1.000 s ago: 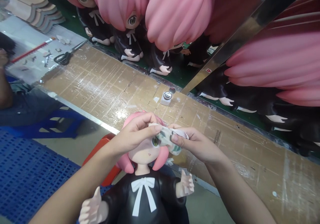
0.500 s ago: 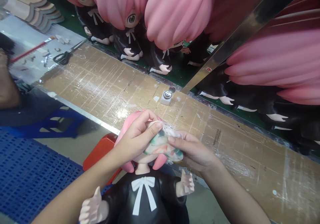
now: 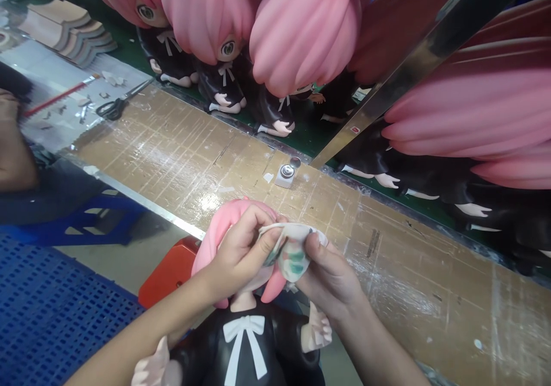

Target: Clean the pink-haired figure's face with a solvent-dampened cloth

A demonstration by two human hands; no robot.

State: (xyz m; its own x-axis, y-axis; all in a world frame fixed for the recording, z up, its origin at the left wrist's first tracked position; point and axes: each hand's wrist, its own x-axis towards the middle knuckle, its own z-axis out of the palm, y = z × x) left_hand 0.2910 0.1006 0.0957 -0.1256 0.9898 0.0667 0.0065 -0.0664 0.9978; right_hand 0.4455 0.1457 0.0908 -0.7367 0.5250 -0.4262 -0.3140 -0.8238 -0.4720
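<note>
A white cloth [image 3: 294, 255] with green and orange smears is bunched between my two hands. My left hand [image 3: 243, 245] pinches its left side, thumb on top. At its right side my right hand [image 3: 330, 265] grips it with the thumb bent over the edge. Directly beneath the hands is a large doll figure [image 3: 244, 346] with pink hair, a black dress and a white bow, lying face up toward me. The hands and cloth cover most of its face. I cannot tell whether the cloth touches the figure.
Beyond the hands, a small white bottle [image 3: 284, 176] with its lid flipped up stands on the tape-covered bench [image 3: 172, 139]. Scissors [image 3: 112, 108] and a red brush [image 3: 60, 95] lie at left, near another person's arm [image 3: 15, 150]. Several pink-haired figures [image 3: 301, 35] line the back behind a metal post [image 3: 387, 78].
The cloth, spread flatter before, is now folded and bunched between my hands. My right hand has turned and closed in on it. The view has tilted slightly.
</note>
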